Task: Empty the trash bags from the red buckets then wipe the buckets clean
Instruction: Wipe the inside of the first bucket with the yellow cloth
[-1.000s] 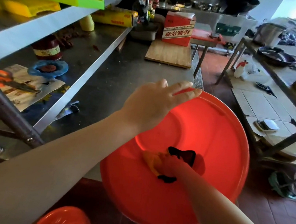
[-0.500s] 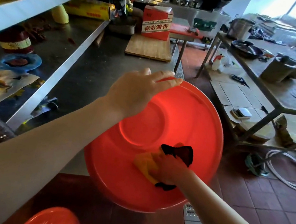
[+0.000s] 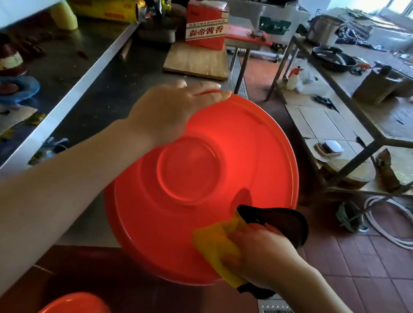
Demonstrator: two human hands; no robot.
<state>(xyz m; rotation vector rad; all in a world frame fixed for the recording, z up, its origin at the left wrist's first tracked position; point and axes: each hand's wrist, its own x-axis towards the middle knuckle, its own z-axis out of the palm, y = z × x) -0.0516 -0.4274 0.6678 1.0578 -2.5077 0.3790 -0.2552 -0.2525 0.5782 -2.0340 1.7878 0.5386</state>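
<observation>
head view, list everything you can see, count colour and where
red bucket: 1, tilted, held at the counter edge
second red bucket: 1, bottom edge, partly seen
cloth: 1, yellow and black, on the held bucket's near rim
steel counter: 1, grey, left
red box: 1, on wooden board
film roll: 1, yellow, far left of counter
black pan: 1, right table
white hose: 1, floor right
left hand: grips bucket's far rim
right hand: presses cloth
</observation>
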